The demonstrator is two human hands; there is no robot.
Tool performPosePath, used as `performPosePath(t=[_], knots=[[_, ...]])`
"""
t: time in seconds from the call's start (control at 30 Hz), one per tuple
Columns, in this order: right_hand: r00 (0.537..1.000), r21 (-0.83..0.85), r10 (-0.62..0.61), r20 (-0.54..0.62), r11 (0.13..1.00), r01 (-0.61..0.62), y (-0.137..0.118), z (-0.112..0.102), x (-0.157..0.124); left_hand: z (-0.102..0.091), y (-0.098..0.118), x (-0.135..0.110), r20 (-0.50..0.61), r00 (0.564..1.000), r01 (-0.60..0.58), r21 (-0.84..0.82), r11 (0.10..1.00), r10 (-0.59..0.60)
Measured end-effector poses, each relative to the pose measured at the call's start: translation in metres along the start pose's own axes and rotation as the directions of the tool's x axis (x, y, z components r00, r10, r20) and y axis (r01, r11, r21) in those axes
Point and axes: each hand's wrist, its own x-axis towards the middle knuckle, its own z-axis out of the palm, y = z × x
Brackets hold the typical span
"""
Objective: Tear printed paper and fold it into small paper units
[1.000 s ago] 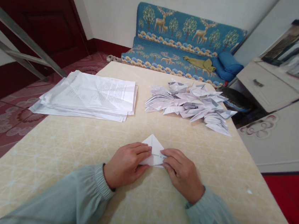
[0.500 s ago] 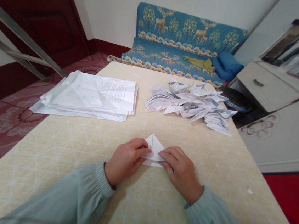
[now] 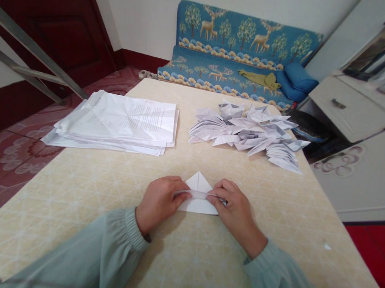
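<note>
A white folded sheet of paper point(image 3: 198, 182), its pointed top facing away from me, lies at the near middle of the table. My left hand point(image 3: 163, 200) pinches the left end of a raised flap across the paper, thumb in front and fingers behind. At the flap's other end, my right hand point(image 3: 232, 207) is closed in the same kind of pinch. Below the lifted flap, a flat lower layer with a straight near edge shows. The fingers cover both ends of the flap.
A stack of printed paper sheets point(image 3: 119, 122) lies at the table's far left. Several folded paper pieces point(image 3: 249, 131) are heaped at the far right. A small white scrap point(image 3: 327, 246) rests on the tabletop point(image 3: 193, 263). Beyond stands a blue patterned sofa point(image 3: 231, 38).
Both hands have lifted the paper's lower flap up toward the point, exposing the layer beneath. The hands have moved slightly apart. The view has shifted a little.
</note>
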Motion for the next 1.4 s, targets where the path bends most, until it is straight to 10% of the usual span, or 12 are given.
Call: performPosePath(t=[0.5, 1.4], knots=[[0.988, 0.12, 0.112, 0.102, 0.985, -0.124, 0.012, -0.013, 0.0, -0.002, -0.004, 0.001, 0.016, 0.998, 0.063, 0.042, 0.997, -0.063], [0.962, -0.275, 0.251, 0.105, 0.937, -0.215, 0.005, -0.012, 0.015, -0.02, -0.016, 0.002, 0.016, 0.961, 0.273, 0.091, 0.958, -0.275]])
